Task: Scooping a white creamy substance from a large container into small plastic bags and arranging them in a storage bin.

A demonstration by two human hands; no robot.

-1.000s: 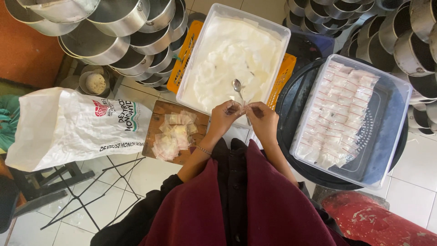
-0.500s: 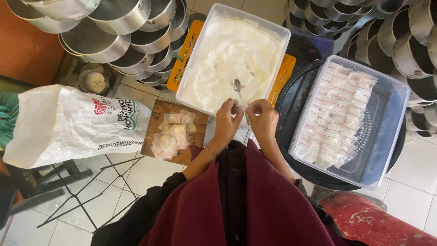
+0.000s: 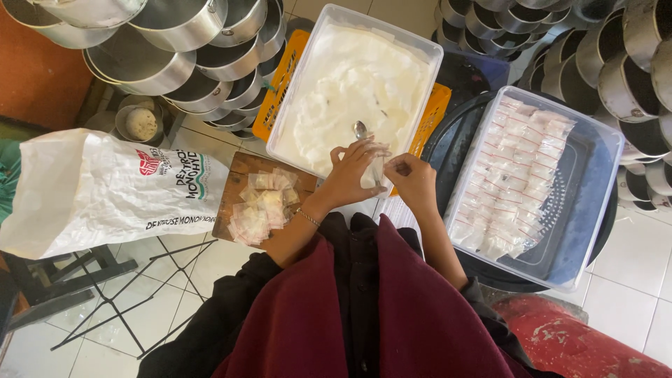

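White floor tiles, stacked metal pans (image 3: 168, 42) above. Your left hand (image 3: 350, 175) and right hand (image 3: 413, 178) sit as before at the powder tub's (image 3: 350, 77) near edge, fingers pinching a small bag (image 3: 378, 164); spoon (image 3: 360, 130) touches it. Empty bags (image 3: 262, 206) left, packet tub (image 3: 595, 203) right, narrow gap between.

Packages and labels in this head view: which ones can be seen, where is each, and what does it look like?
Large sack: left, lying on its side, white with red and dark print.
Empty small bags: clear, piled on wooden board, beside left hand.
Filled small bags: clear with white contents, rowed in clear tub, right.
Small bag: clear, between both hands.
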